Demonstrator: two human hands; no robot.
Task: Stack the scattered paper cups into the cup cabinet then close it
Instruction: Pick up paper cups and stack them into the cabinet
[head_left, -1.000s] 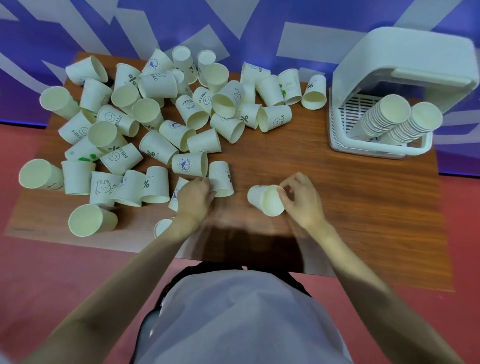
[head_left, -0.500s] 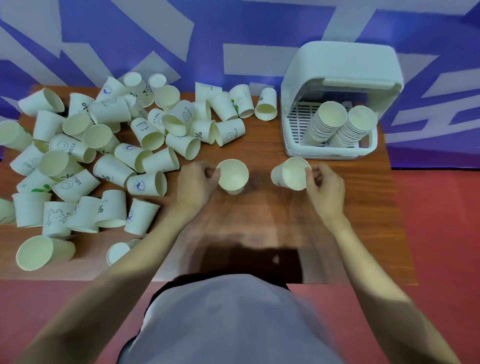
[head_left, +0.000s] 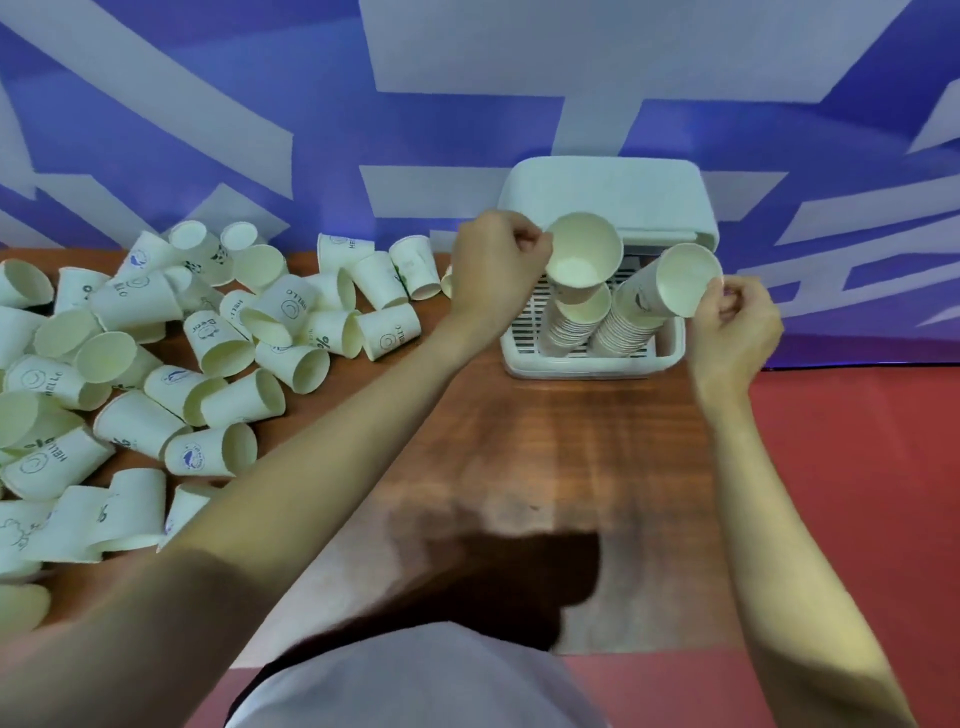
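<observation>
counter (head_left: 545, 467): scattered cups (head_left: 218, 374) lie well left of both hands
left hand (head_left: 493, 265): pinches rim of left cup (head_left: 584, 252), mouth toward viewer, just above left stack (head_left: 571, 322)
right hand (head_left: 737, 322): pinches rim of right cup (head_left: 680, 280), seated on right stack (head_left: 623, 327), tilted
cup cabinet (head_left: 613, 192): open, directly behind both hands

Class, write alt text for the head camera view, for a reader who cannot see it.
A person's left hand and right hand each hold a white paper cup by the rim, the left cup above and the right cup atop two leaning cup stacks in an open white plastic cup cabinet. Many loose printed paper cups lie scattered across the brown wooden table.
</observation>
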